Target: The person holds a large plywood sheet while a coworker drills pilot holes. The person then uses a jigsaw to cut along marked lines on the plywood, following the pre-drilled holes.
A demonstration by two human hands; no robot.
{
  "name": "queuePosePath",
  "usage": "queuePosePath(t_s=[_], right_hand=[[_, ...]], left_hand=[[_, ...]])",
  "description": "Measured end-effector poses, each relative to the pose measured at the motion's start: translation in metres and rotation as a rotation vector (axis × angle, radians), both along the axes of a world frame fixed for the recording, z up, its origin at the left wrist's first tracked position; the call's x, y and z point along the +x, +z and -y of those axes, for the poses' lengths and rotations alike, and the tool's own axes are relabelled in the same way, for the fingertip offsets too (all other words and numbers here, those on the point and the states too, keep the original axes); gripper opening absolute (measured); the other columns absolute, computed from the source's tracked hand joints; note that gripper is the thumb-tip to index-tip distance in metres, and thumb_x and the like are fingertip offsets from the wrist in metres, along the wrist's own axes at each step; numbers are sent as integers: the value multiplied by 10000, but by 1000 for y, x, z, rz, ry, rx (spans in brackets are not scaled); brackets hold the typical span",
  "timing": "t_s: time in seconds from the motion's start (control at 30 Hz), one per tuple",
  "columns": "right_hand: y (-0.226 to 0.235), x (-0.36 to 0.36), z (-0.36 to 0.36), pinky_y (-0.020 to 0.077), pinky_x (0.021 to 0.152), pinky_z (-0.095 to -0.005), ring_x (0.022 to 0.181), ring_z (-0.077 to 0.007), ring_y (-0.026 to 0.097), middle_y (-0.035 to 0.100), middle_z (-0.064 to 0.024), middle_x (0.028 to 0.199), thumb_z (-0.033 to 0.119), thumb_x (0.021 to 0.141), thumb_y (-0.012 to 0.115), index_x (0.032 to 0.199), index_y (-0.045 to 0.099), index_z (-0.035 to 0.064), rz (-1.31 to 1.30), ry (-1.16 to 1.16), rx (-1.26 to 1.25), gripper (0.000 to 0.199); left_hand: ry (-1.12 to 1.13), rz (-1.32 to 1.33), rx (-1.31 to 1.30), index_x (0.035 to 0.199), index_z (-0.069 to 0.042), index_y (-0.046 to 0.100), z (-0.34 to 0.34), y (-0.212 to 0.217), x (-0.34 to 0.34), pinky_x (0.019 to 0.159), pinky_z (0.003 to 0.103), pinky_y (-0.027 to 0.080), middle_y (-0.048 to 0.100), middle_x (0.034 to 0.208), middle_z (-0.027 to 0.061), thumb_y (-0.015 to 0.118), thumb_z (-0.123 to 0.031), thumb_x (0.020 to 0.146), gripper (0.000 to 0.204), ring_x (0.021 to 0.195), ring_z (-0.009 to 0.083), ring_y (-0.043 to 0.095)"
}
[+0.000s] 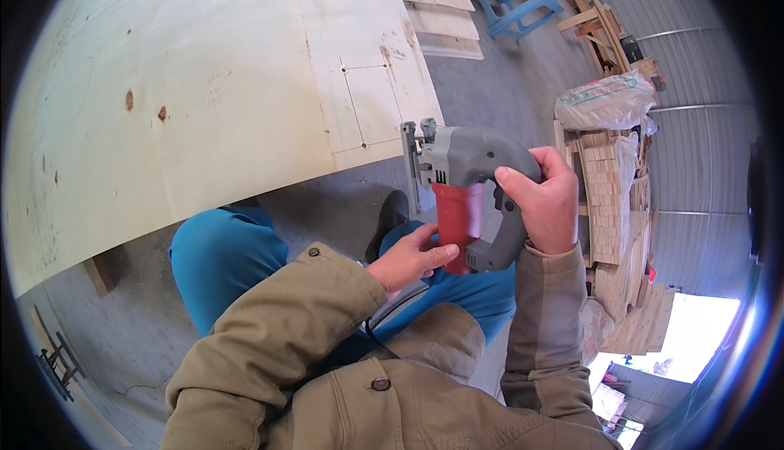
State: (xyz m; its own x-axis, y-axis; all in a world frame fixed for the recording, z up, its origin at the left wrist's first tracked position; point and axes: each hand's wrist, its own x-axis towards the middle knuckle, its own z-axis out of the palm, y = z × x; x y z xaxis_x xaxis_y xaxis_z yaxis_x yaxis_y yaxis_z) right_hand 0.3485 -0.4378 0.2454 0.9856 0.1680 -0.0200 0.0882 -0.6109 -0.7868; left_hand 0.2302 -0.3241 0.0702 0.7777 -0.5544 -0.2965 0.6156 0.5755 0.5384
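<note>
Brown coat (425, 401) sleeves are closest, above blue pants (224, 258). The right hand (551, 205) is wrapped around the gray handle of a red and gray saw (456, 217). The left hand (413, 259) holds its red part. The saw is beside the near right corner of a big wooden board (204, 66). Thin lines and dark dots mark that corner.

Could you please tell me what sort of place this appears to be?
It looks like a woodworking shop: there is a jigsaw, a large wooden panel with lines marked on it, and stacked wooden pieces beside a metal wall.
</note>
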Motion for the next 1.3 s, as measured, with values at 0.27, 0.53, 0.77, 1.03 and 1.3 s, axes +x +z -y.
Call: queuePosePath(t_s=[0.27, 0.53, 0.77, 1.03, 1.3], right_hand=[[-6, 11, -17, 526, 613, -279, 710, -106, 650, 694, -81, 797, 106, 807, 793, 948, 634, -55, 24, 37, -67, 266], [-10, 17, -35, 538, 671, -290, 764, -115, 645, 706, -86, 858, 140, 808, 786, 1026, 651, -80, -72, 78, -46, 338], [-12, 14, -31, 534, 709, -295, 765, -121, 639, 695, -80, 875, 104, 791, 743, 1066, 666, -69, -344, 150, 24, 333], [-19, 13, -18, 516, 656, -282, 720, -127, 638, 669, -66, 824, 7, 771, 666, 1066, 651, -60, -337, 51, 183, 303], [-28, 5, -7, 548, 661, -322, 713, -171, 661, 680, -120, 944, -8, 769, 644, 1109, 607, -54, -365, 66, 214, 345]], left_hand=[[24, -90, 11, 1544, -183, 433, -3, 1, 7, 1029, 460, 386, 594, 1403, 49, 651, -520, 990, 685, 1263, 197, 537], [42, -162, -23, 1512, -181, 470, -15, 15, 18, 949, 380, 409, 614, 1377, 21, 579, -452, 1047, 550, 1153, 155, 603], [78, -178, -2, 1490, -157, 492, -22, 23, 21, 958, 404, 420, 622, 1344, 41, 617, -449, 1024, 564, 1180, 177, 599], [547, -614, 118, 1428, -82, 498, -49, -35, 19, 1094, 514, 365, 544, 1416, 85, 762, -498, 896, 726, 1383, 236, 445], [940, -577, -318, 1374, -54, 518, -72, -54, 31, 1078, 455, 449, 551, 1401, 114, 685, -280, 1004, 464, 1359, 269, 493]])
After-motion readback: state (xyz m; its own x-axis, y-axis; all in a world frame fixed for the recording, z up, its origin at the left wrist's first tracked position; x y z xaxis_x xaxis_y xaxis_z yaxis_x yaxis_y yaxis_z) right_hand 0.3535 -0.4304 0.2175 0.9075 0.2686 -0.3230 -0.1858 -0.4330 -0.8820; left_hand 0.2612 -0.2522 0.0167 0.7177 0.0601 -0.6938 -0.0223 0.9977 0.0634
